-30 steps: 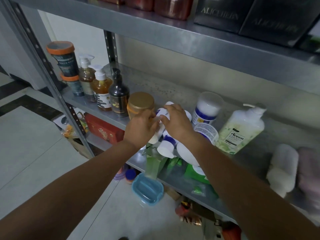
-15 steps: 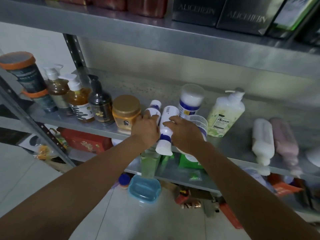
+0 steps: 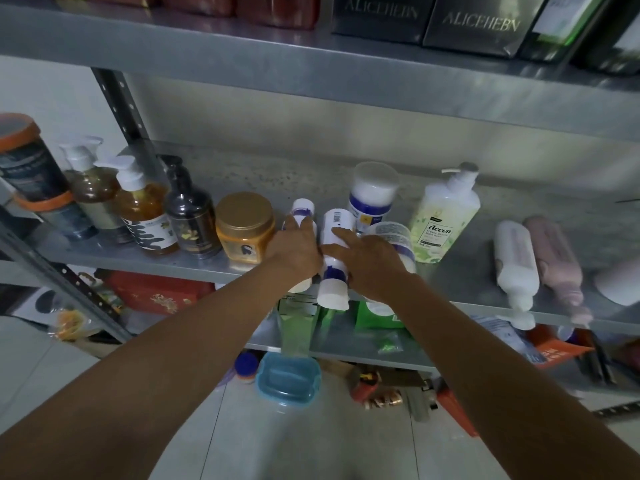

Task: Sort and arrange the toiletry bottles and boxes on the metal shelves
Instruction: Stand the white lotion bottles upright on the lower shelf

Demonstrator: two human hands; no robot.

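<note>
On the middle metal shelf two white tubes with blue bands lie side by side, caps toward the front edge. My left hand lies over the left tube, fingers wrapped on it. My right hand holds the right tube, whose white cap sticks out past the shelf edge. A third white tube lies partly hidden under my right hand. Just left stands a gold-lidded orange jar. Behind are a white tub with a clear lid and an upright pale green pump bottle.
Amber and dark pump bottles and orange-rimmed canisters stand at the shelf's left. A white bottle and a pink bottle lie flat at the right. Dark boxes fill the upper shelf. Green packs and a blue soap dish are below.
The view has shifted slightly to the right along the shelf. Both hands stay on the lying tubes, which have slid a little closer together near the front edge.
</note>
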